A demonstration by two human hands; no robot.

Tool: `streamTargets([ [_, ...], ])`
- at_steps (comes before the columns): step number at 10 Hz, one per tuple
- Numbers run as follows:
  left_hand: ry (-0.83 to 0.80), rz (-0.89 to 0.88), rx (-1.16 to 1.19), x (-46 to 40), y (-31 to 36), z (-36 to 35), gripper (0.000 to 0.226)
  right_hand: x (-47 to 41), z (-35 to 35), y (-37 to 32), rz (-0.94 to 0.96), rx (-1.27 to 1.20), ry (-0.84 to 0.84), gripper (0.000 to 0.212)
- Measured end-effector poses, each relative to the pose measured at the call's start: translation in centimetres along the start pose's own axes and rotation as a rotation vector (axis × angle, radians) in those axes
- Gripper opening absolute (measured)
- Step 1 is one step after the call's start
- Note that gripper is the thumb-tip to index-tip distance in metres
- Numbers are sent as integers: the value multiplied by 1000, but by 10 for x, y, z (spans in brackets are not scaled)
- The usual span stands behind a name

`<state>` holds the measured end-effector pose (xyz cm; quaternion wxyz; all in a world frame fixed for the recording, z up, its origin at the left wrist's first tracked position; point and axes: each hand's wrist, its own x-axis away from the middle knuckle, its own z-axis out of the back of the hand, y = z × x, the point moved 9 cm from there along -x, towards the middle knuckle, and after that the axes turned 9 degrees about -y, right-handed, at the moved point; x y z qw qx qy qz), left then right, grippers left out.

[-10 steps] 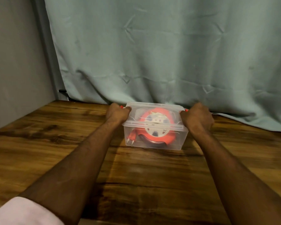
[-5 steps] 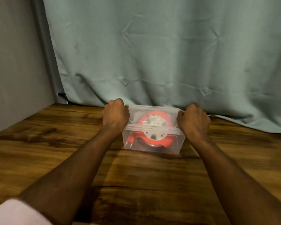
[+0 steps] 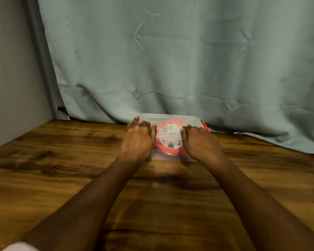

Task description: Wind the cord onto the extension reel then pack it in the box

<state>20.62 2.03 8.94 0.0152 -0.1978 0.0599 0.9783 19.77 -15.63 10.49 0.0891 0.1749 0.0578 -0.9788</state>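
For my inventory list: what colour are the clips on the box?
Red, best seen in the head view: the clips sit at the ends of the clear box.

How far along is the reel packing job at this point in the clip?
Nearly finished. Done: the orange extension reel lies inside the clear box, with the lid on top. In hand: the left hand and right hand rest flat on the lid, apparently pressing it down. Left: possibly the red side latches; whether they are snapped shut cannot be told.
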Motion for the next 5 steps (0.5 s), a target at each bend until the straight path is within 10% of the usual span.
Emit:
streamTargets([
  [5, -234, -12, 87, -74, -11, -32, 61, -62, -26, 13, 18, -91, -87, 50],
])
